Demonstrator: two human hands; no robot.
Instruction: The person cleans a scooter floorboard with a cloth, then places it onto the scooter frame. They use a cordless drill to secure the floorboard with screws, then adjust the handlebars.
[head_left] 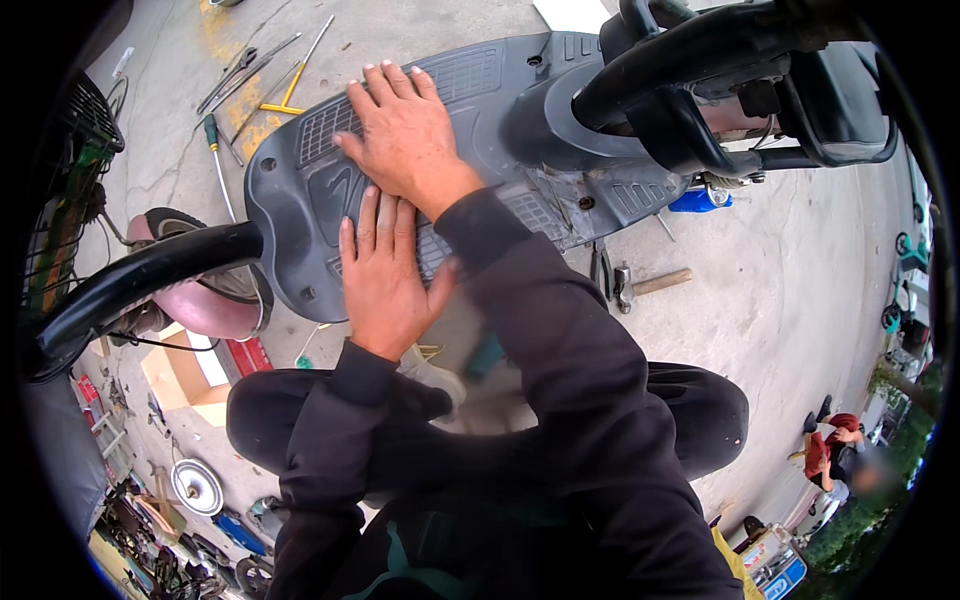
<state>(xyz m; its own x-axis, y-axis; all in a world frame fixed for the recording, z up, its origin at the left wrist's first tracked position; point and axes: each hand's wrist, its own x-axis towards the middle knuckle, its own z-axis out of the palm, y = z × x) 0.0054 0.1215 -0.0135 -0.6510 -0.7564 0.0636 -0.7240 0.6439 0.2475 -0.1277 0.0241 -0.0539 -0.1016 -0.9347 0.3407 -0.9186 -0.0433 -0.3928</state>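
A dark grey plastic scooter footboard (480, 120) with ridged grip panels lies across the upper middle of the head view. My right hand (410, 135) rests on it palm down, fingers stretched out toward its far edge. Nearer to me, my left hand (388, 285) presses flat on the near side of the board, its fingertips close below the right wrist. Neither hand grips anything. The board adjoins the black scooter frame tube (170, 260) on the left and the front column with black tubing (690, 75) on the right.
Beyond the board lie a yellow T-handle tool (290, 100), a screwdriver (213, 135) and pliers (238, 68). A hammer (650, 287) is on the concrete at its near right. A cardboard box (180, 375) stands lower left. Another person (835, 450) sits far right.
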